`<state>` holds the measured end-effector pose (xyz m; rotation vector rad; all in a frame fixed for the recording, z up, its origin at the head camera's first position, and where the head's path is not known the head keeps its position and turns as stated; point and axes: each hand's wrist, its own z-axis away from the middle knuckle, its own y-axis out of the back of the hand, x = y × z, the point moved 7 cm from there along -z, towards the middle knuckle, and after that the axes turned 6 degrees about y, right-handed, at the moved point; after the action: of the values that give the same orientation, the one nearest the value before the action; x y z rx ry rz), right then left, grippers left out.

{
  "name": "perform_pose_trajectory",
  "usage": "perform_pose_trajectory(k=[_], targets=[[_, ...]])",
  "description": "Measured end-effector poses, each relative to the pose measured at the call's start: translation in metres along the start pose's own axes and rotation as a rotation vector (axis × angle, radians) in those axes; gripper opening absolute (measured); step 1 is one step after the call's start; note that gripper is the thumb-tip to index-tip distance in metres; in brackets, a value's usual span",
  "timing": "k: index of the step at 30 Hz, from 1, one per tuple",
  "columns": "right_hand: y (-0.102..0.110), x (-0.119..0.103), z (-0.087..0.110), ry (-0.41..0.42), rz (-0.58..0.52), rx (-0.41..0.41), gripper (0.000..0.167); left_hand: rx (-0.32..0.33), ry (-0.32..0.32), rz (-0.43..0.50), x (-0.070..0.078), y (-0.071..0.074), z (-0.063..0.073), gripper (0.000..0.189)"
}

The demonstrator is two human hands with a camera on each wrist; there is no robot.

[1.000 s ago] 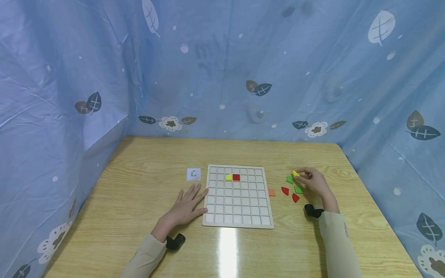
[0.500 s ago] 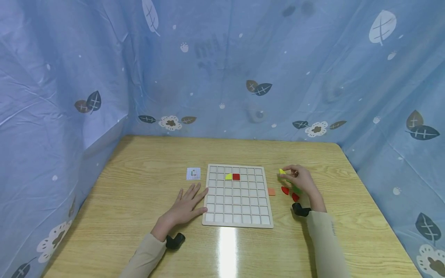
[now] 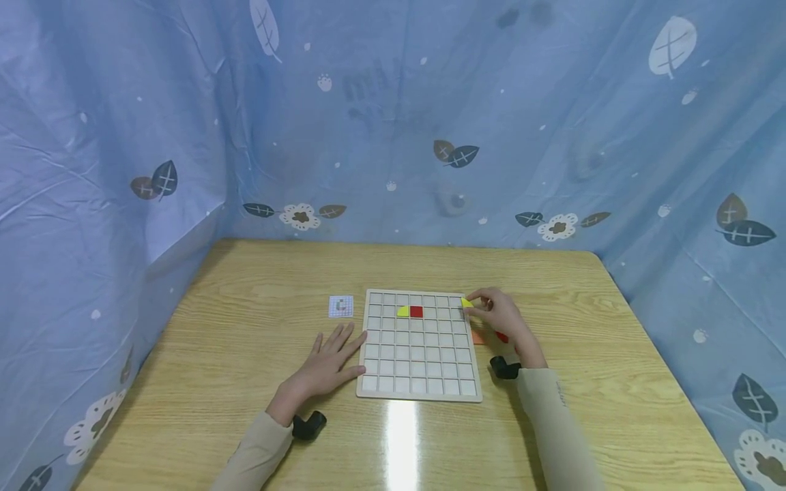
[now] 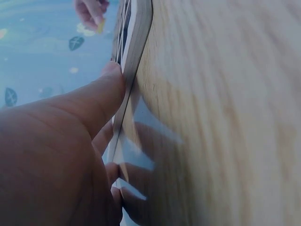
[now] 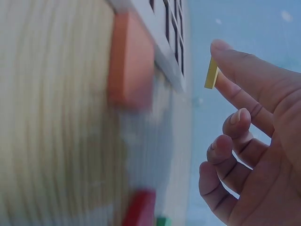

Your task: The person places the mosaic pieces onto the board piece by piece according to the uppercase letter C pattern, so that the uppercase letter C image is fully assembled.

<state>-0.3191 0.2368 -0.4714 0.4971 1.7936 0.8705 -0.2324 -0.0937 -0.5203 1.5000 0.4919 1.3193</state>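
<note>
A white grid board [image 3: 426,352] lies mid-table, holding a yellow quarter-round tile [image 3: 403,311] and, right beside it, a red square tile [image 3: 416,311]. My left hand [image 3: 325,365] has its fingers spread, thumb and fingertips touching the board's left edge; the left wrist view shows the thumb against the board's side [image 4: 137,42]. Thumb and index finger of my right hand [image 3: 500,317] pinch a yellow tile [image 5: 211,75] above the board's far right corner. In the right wrist view that tile appears thin and edge-on, its other fingers curled loosely below.
An orange tile [image 3: 477,337] lies against the board's right edge. Farther right, a red piece [image 3: 502,337] shows partly beneath the right hand, and a green piece [image 5: 163,221] peeks into the right wrist view. A small printed grid card [image 3: 340,306] lies left of the board. Blue curtain [image 3: 393,136] surrounds the table.
My right hand has carried the yellow tile leftward from the loose pieces to the board's right edge, now covering most of those pieces. The left hand has stayed put.
</note>
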Motion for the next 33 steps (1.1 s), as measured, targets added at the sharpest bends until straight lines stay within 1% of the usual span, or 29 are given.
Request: perform_pose_trajectory(k=[5, 9, 16, 25, 30, 33], targets=[[-0.014, -0.01, -0.005, -0.011, -0.004, -0.037, 0.025, -0.001, -0.004, 0.0, 0.0, 0.0, 0.0, 0.066], [-0.022, -0.015, -0.01, -0.013, 0.019, -0.059, 0.024, 0.0, -0.002, -0.002, 0.001, 0.0, 0.0, 0.066], [-0.031, -0.023, -0.019, -0.01, 0.044, -0.085, 0.023, -0.002, 0.002, -0.004, 0.001, 0.0, 0.0, 0.066], [-0.044, -0.028, -0.028, -0.045, 0.092, -0.139, 0.025, 0.001, -0.003, -0.002, 0.001, 0.001, 0.001, 0.066], [-0.049, -0.031, -0.031, -0.063, 0.13, -0.163, 0.026, 0.005, -0.004, -0.003, 0.002, 0.002, 0.001, 0.065], [-0.051, -0.034, -0.033, -0.055, 0.163, -0.17, 0.025, 0.007, -0.005, -0.001, 0.002, 0.003, 0.001, 0.065]])
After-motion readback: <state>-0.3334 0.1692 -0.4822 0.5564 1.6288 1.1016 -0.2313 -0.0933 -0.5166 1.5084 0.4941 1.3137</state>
